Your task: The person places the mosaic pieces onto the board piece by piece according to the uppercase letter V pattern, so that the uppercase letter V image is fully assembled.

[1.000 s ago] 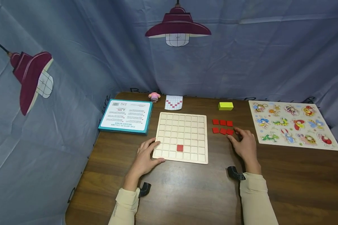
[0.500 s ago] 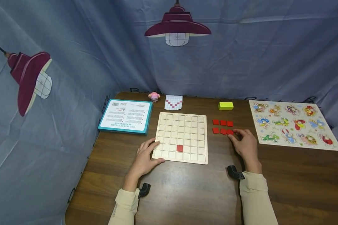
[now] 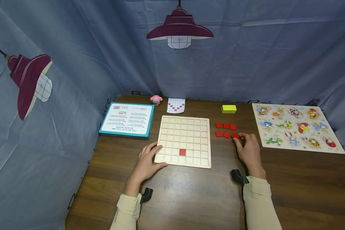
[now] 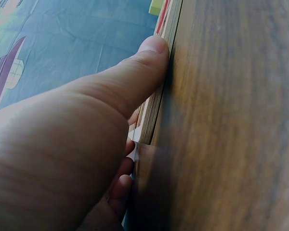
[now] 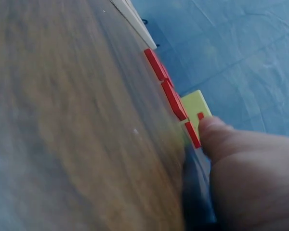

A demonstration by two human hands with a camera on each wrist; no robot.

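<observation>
A wooden grid board point(image 3: 187, 135) lies on the table, with one red square tile point(image 3: 182, 152) in a cell near its front edge. My left hand point(image 3: 146, 163) holds the board's front left corner, its thumb along the front edge and its fingers on the left edge. In the left wrist view the thumb point(image 4: 139, 67) presses against the board's side. Right of the board, my right hand point(image 3: 249, 153) pinches a red tile point(image 3: 235, 136) between thumb and fingers. Several more red tiles point(image 3: 226, 126) lie beside it in two rows.
Behind the board lie a paper pattern card point(image 3: 176, 105) and a pink figurine point(image 3: 156, 99). A teal-edged box point(image 3: 127, 119) sits at the left. A yellow block point(image 3: 228, 109) stands behind the tiles, and an insect puzzle board point(image 3: 297, 127) lies at the right.
My right fingers have closed on the nearest red tile and drawn it slightly right, away from its row. My left hand stays at the board's corner.
</observation>
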